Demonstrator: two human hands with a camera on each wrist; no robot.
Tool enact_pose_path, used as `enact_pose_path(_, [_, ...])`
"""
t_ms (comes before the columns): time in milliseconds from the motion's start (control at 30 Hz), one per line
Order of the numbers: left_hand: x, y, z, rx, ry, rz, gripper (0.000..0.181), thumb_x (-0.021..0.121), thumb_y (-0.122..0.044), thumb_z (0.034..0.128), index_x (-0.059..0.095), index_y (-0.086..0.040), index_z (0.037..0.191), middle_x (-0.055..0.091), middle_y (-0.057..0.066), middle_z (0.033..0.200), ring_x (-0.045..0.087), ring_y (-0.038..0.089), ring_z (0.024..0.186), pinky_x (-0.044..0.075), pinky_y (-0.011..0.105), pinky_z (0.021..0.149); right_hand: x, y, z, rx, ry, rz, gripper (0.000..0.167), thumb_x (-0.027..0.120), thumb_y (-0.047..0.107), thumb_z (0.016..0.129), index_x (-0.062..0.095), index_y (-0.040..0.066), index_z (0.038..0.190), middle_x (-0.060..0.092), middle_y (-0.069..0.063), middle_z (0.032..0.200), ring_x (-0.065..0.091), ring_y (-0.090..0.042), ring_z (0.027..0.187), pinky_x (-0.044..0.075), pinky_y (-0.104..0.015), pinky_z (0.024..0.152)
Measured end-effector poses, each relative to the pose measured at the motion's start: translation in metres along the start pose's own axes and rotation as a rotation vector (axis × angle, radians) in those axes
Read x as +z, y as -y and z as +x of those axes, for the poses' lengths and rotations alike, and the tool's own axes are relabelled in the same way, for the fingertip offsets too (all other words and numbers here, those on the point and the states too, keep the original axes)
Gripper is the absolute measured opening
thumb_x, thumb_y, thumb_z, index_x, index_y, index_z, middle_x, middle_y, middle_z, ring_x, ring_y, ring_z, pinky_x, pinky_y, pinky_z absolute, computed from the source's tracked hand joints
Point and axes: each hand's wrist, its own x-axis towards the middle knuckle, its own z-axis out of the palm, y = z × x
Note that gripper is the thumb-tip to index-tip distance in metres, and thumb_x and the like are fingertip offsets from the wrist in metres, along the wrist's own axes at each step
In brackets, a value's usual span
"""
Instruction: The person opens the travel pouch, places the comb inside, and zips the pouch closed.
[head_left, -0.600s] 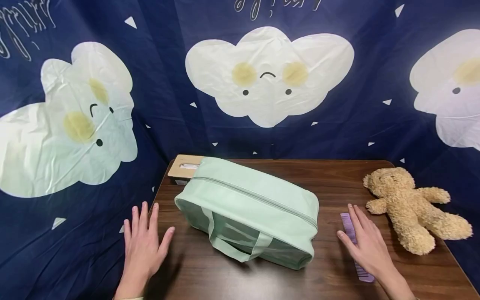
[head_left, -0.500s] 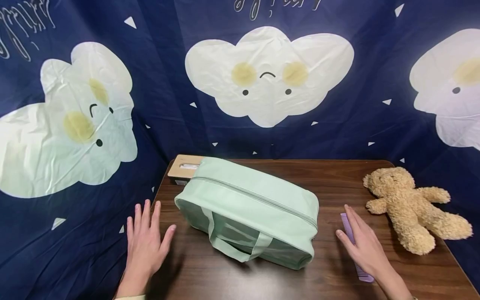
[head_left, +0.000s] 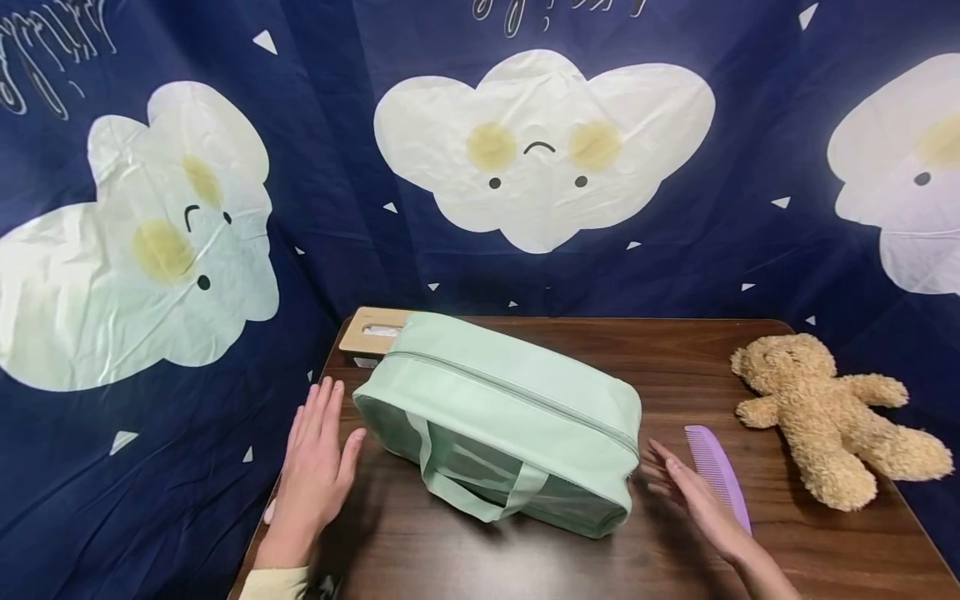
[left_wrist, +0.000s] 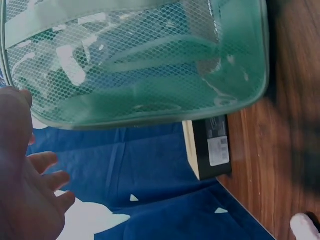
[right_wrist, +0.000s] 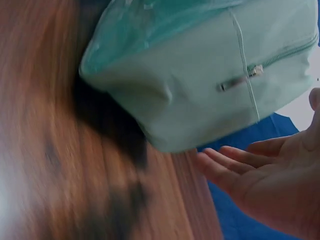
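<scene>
A mint-green zip bag (head_left: 510,392) with see-through mesh sides and a strap handle (head_left: 465,497) stands on the brown table, its top zipper closed. To its left is my left hand (head_left: 315,458), fingers straight and apart from the bag in the head view. My right hand (head_left: 697,496) is by the bag's right end, palm turned toward it, fingers loosely extended; whether the fingertips touch the bag I cannot tell. The right wrist view shows the zipper pull (right_wrist: 256,70) on that end. Neither hand holds anything. A purple comb (head_left: 718,475) lies just beyond the right hand, which partly covers it.
A tan teddy bear (head_left: 817,417) lies at the table's right side. Behind the bag's left end is a wooden-topped box (head_left: 371,329), partly hidden. A small pale object (head_left: 270,510) shows beside the left wrist. Dark blue cloud-print cloth (head_left: 322,167) hangs around the table.
My left hand has moved right and slightly up toward the bag. My right hand has shifted left off the comb and turned its palm toward the bag. Bag, comb and bear stay put.
</scene>
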Motion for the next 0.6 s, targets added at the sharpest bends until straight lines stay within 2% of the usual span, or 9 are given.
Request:
enact_pose_path(67, [0.002, -0.002, 0.003, 0.018, -0.007, -0.016, 0.061, 0.042, -0.039, 0.1118, 0.037, 0.003, 0.156, 0.041, 0.030, 0.157, 0.033, 0.044, 0.150, 0.012, 0.040, 0.128, 0.002, -0.003, 0.001, 0.014, 0.073, 0.145, 0.055, 0.015, 0.013, 0.115, 0.006, -0.032, 0.145, 0.054, 0.030, 0.137, 0.059, 0.005, 0.119, 0.051, -0.017, 0.096])
enact_pose_path(100, [0.002, -0.003, 0.004, 0.026, -0.010, -0.025, 0.060, 0.042, -0.038, 0.1120, 0.037, 0.004, 0.156, 0.041, 0.030, 0.157, 0.035, 0.044, 0.149, 0.012, 0.038, 0.128, 0.002, -0.004, 0.001, 0.020, 0.107, 0.209, 0.058, 0.014, 0.015, 0.115, 0.001, -0.033, 0.143, 0.055, 0.031, 0.136, 0.060, 0.004, 0.119, 0.051, -0.018, 0.097])
enact_pose_path(167, [0.004, -0.005, 0.006, 0.043, -0.012, -0.039, 0.058, 0.043, -0.034, 0.1122, 0.037, 0.004, 0.156, 0.042, 0.029, 0.157, 0.038, 0.045, 0.147, 0.013, 0.033, 0.128, 0.003, -0.006, 0.002, 0.037, 0.150, 0.310, 0.061, 0.012, 0.018, 0.115, -0.006, -0.034, 0.140, 0.055, 0.029, 0.136, 0.061, 0.001, 0.119, 0.051, -0.020, 0.098])
enact_pose_path(267, [0.005, -0.008, 0.009, 0.053, 0.001, -0.050, 0.055, 0.047, -0.027, 0.1112, 0.038, 0.003, 0.156, 0.043, 0.028, 0.157, 0.043, 0.047, 0.142, 0.011, 0.023, 0.125, 0.005, -0.009, 0.003, 0.093, 0.148, 0.392, 0.064, 0.014, 0.021, 0.115, -0.009, -0.033, 0.140, 0.054, 0.025, 0.133, 0.062, -0.003, 0.118, 0.052, -0.024, 0.099])
enact_pose_path(333, [0.006, -0.009, 0.009, 0.047, 0.015, -0.058, 0.055, 0.054, -0.018, 0.1081, 0.037, 0.002, 0.157, 0.044, 0.027, 0.157, 0.045, 0.047, 0.140, 0.009, 0.016, 0.122, 0.006, -0.010, 0.002, 0.135, 0.120, 0.428, 0.064, 0.017, 0.022, 0.115, 0.004, -0.033, 0.145, 0.055, 0.019, 0.131, 0.063, -0.005, 0.116, 0.053, -0.025, 0.100])
enact_pose_path(400, [0.007, -0.011, 0.009, 0.030, 0.027, -0.061, 0.059, 0.059, -0.011, 0.1046, 0.036, 0.000, 0.158, 0.044, 0.026, 0.157, 0.048, 0.046, 0.138, 0.009, 0.012, 0.120, 0.006, -0.009, 0.002, 0.153, 0.112, 0.476, 0.055, 0.019, 0.021, 0.115, 0.030, -0.021, 0.148, 0.059, 0.012, 0.128, 0.064, -0.007, 0.116, 0.052, -0.026, 0.101])
enact_pose_path(467, [0.008, -0.012, 0.009, 0.014, 0.032, -0.060, 0.063, 0.062, -0.006, 0.1015, 0.035, -0.001, 0.159, 0.045, 0.025, 0.157, 0.050, 0.045, 0.137, 0.018, 0.016, 0.121, 0.006, -0.007, 0.001, 0.144, 0.116, 0.519, 0.044, 0.020, 0.020, 0.115, 0.050, -0.002, 0.140, 0.061, 0.005, 0.126, 0.064, -0.008, 0.116, 0.051, -0.025, 0.102])
enact_pose_path(533, [0.009, -0.013, 0.009, 0.001, 0.037, -0.055, 0.065, 0.063, -0.005, 0.1004, 0.035, -0.002, 0.159, 0.045, 0.025, 0.157, 0.051, 0.044, 0.137, 0.027, 0.025, 0.121, 0.007, -0.005, 0.001, 0.129, 0.136, 0.570, 0.041, 0.021, 0.018, 0.115, 0.059, 0.015, 0.130, 0.063, 0.000, 0.124, 0.065, -0.009, 0.116, 0.051, -0.026, 0.103])
enact_pose_path(600, [0.009, -0.014, 0.010, -0.008, 0.045, -0.053, 0.066, 0.063, -0.005, 0.1006, 0.034, -0.002, 0.159, 0.044, 0.025, 0.158, 0.051, 0.044, 0.137, 0.038, 0.040, 0.116, 0.007, -0.002, 0.001, 0.114, 0.154, 0.610, 0.043, 0.021, 0.016, 0.115, 0.062, 0.019, 0.126, 0.065, -0.001, 0.123, 0.065, -0.010, 0.116, 0.051, -0.026, 0.104])
